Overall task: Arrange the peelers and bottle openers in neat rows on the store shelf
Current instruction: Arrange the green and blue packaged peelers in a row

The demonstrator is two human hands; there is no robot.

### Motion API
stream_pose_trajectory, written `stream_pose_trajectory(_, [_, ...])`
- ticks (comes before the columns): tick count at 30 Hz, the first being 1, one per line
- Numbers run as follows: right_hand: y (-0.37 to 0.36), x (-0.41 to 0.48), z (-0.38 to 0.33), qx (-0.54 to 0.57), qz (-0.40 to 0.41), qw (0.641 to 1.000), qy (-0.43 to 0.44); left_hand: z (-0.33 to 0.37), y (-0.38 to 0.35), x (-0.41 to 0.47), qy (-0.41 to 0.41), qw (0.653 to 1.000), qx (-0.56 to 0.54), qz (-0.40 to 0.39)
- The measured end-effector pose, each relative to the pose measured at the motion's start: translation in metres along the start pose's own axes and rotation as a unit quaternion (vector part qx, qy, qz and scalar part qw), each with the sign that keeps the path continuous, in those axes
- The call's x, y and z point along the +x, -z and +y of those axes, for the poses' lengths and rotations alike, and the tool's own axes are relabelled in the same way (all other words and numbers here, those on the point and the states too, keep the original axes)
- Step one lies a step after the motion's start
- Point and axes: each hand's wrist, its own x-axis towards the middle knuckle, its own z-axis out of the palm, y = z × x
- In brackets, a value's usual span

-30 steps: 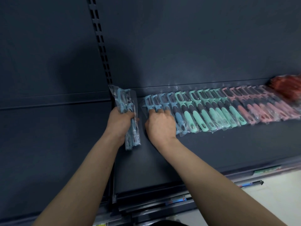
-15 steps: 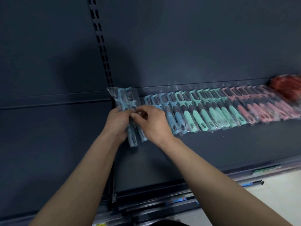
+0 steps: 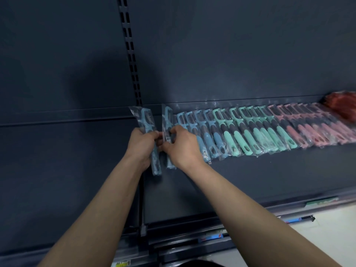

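The left hand (image 3: 141, 144) curls its fingers around a bagged blue peeler pack (image 3: 148, 122) above the dark shelf (image 3: 250, 176). The right hand (image 3: 183, 146) pinches 1 bagged blue peeler (image 3: 167, 117) just beside it, at the left end of the blue, mint and pink peeler row (image 3: 250, 130).

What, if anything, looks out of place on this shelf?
The red packets at the far right sit heaped, unlike the neat row of peelers laid side by side. Nothing else stands out.
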Motion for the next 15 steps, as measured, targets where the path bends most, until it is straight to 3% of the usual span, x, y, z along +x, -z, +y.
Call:
stream_pose_trajectory(6, [-0.0047,-0.0041,-0.0052,-0.028,0.033,0.999,0.008,-0.0026,0.0057,-0.0004,-0.005,1.000,-0.011,-0.014])
stream_pose_trajectory(15, [-0.0036,0.0018,0.0014,-0.238,0.045,0.970,0.037,0.0032,0.0023,0.0002,-0.002,1.000,0.018,0.018])
